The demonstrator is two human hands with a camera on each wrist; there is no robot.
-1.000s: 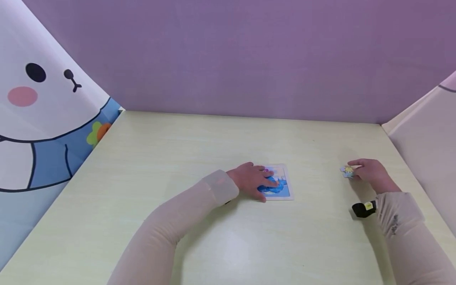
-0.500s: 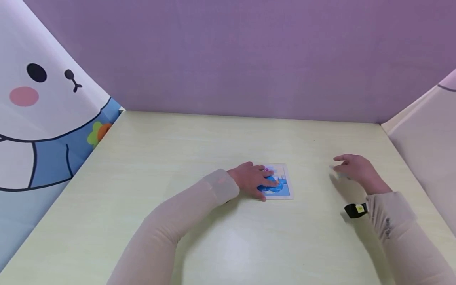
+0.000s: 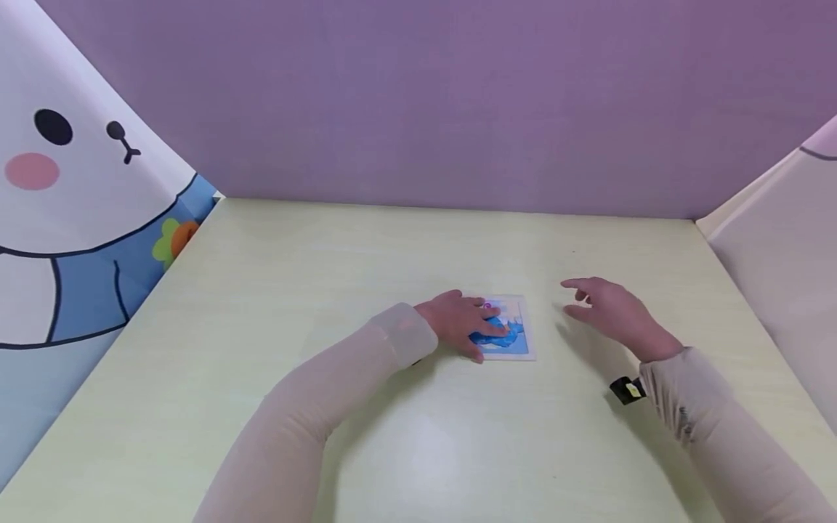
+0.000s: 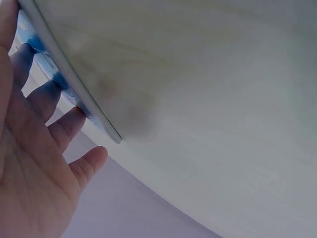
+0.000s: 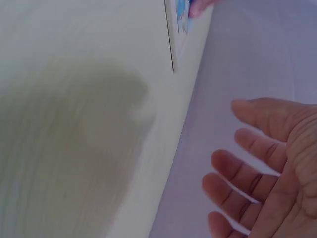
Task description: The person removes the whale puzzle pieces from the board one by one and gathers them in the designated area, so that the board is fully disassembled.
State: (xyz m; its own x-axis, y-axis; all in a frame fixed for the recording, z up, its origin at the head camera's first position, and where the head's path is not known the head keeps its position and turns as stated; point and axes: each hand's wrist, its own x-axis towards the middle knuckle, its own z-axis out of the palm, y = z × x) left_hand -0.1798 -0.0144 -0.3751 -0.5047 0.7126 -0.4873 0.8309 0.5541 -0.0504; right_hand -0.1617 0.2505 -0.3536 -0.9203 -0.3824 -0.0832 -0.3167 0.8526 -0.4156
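A small square picture board (image 3: 530, 349) with a pale border and a blue picture lies on the table. My left hand (image 3: 455, 325) rests over its left part, fingers spread, hiding much of the picture. The left wrist view shows the fingertips (image 4: 76, 115) on the face of the board (image 4: 74, 79). To the right of the board, my right hand (image 3: 613, 314) hovers above the table, thumb and index finger apart. Up close, the right hand (image 5: 270, 168) has loosely bent fingers with nothing visible between them. The board's edge (image 5: 172, 44) stands ahead of it.
The pale wood-grain table (image 3: 314, 261) runs back to a purple cloth wall (image 3: 418, 109). On the left hangs a cloth with a cartoon animal (image 3: 85, 189); a pale cloth (image 3: 785, 254) borders the right. A black wrist device (image 3: 628, 390) sits below the right hand.
My right hand has moved left toward the board. The small yellow-and-blue piece at its fingertips a second ago no longer shows. My left hand stays on the board.
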